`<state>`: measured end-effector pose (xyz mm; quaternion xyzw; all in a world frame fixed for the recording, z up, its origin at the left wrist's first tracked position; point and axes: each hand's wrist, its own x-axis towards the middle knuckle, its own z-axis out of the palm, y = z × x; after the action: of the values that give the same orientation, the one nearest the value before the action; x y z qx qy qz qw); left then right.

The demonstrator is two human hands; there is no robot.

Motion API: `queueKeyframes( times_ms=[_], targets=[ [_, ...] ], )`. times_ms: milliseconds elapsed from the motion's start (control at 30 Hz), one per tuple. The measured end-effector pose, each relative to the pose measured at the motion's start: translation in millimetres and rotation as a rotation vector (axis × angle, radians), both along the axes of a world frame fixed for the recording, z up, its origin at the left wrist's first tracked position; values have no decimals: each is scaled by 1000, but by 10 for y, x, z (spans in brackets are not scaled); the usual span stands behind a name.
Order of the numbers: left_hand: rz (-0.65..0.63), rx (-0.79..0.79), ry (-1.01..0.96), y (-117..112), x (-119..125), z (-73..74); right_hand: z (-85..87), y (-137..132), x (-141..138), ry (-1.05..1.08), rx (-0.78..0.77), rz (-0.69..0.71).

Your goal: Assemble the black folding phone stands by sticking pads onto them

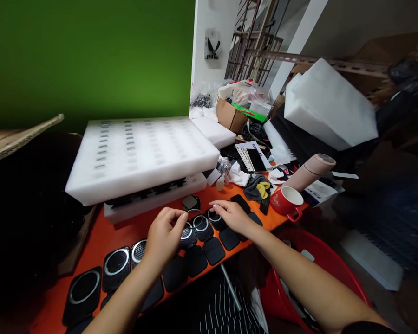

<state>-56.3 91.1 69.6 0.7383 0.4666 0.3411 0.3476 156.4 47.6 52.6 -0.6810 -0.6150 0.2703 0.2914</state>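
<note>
My left hand (167,229) is closed in a pinch on a thin metal ring (197,211), which it holds above a row of black square pads. My right hand (231,215) hovers over a black pad with a silver ring (214,215), thumb and forefinger close together; what is between them, if anything, is too small to make out. Below the held ring lies another ringed pad (201,225). More black pads with silver rings (116,263) run to the left, some partly behind my left forearm. Plain black flaps (214,250) line the table's front edge.
White foam trays (146,153) are stacked at the back left of the orange table (106,227). A red mug (287,202), a pink flask (311,171) and a grey-yellow cloth (257,188) stand or lie at right. Below the edge is a red tub (320,250).
</note>
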Motion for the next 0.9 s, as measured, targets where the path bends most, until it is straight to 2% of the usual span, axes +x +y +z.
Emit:
queueKeyframes(
  times_ms=[67, 100, 167, 233, 333, 400, 500, 633, 767, 900],
  targets=[
    [-2, -59, -32, -2, 207, -78, 37, -72, -52, 328, -13, -20],
    [-9, -78, -39, -4, 307, -118, 41, -102, -65, 423, -15, -54],
    [-34, -95, -32, -10, 479, -195, 24, -147, -46, 492, 3, -139],
    [-81, -87, -5, -30, 599, -258, -8, -170, 47, 469, 9, -198],
    [-181, -26, 75, -106, 694, -326, -43, -153, 296, 285, -17, -263],
    [-266, 41, 151, -188, 731, -365, -56, -103, 472, 46, -47, -299],
    [-402, 148, 272, -310, 795, -431, -89, 12, 642, -249, -101, -276],
    [-494, 255, 399, -368, 915, -545, -170, 148, 665, -357, -149, -208],
    [-527, 311, 491, -349, 1035, -649, -231, 209, 630, -462, -191, -165],
    [-531, 332, 551, -341, 1120, -692, -246, 224, 622, -559, -216, -122]
  ],
)
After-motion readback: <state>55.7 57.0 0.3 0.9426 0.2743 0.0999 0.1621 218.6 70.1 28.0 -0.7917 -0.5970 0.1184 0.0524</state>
